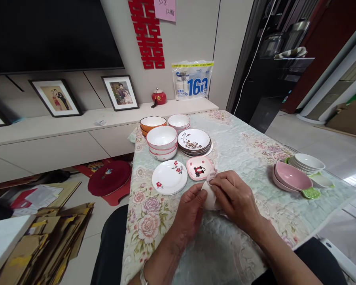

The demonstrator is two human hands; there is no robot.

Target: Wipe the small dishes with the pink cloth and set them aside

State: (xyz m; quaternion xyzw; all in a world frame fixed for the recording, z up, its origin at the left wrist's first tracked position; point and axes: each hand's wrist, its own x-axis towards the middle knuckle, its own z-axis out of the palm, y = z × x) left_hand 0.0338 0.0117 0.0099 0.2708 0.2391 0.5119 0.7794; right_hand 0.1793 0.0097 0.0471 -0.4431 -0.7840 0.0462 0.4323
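Note:
My left hand (pixel 191 208) and my right hand (pixel 235 196) meet over the near part of the table, fingers closed. Between them is a small off-white object (pixel 209 196); my fingers cover much of it, so whether it is a cloth or a little dish I cannot tell. Just beyond my fingertips lies a pink cartoon dish (pixel 192 163). To its left is a short stack of white plates with red flowers (pixel 166 178). Behind these stand white bowls with pink rims (pixel 162 138) and a stack of brown-rimmed floral plates (pixel 192 136).
Orange bowls (pixel 151 122) and another white bowl stack (pixel 178 120) stand farther back. Pink leaf-handled bowls (pixel 293 176) and small white bowls (pixel 309 161) sit at the right. A red stool (pixel 114 196) and flattened cardboard (pixel 57 233) are on the floor at left.

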